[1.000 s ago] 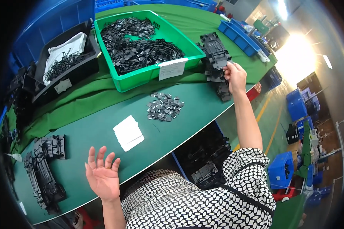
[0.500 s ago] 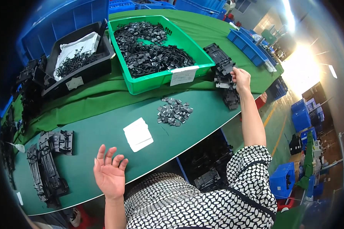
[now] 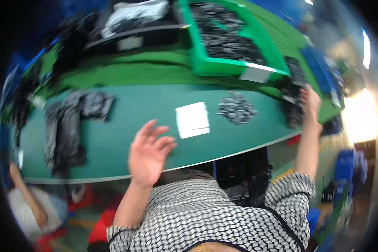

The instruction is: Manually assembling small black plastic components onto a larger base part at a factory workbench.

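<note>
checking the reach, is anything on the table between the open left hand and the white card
Nothing visible: the left hand hovers open over bare green table, and the white card lies just ahead to its right. The small pile of black parts sits beyond the card.

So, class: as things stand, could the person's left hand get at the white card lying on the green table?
Probably yes. The left hand hovers open and empty above the table, close to the white card, with nothing between them; the pile of small dark parts lies beyond it.
</note>
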Action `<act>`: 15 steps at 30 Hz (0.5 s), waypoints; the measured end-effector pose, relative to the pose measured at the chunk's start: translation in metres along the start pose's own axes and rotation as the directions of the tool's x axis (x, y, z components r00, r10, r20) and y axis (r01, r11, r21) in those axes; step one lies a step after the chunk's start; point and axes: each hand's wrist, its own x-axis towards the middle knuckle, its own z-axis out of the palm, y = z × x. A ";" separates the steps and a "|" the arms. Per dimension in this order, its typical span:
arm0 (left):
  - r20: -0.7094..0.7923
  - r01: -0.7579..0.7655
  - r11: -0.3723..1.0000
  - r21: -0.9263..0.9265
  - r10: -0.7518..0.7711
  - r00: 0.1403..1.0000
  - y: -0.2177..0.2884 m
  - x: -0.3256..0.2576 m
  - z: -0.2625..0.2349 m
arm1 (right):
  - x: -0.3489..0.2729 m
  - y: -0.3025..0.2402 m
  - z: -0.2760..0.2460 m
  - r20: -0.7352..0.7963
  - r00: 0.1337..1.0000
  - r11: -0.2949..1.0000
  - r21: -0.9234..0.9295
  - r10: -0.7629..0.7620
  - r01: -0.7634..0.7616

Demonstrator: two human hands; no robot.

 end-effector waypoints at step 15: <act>0.017 -0.131 0.972 0.197 0.130 0.991 0.016 -0.001 -0.008 | -0.235 -0.072 0.201 0.799 0.539 0.805 -0.124 -0.266 0.580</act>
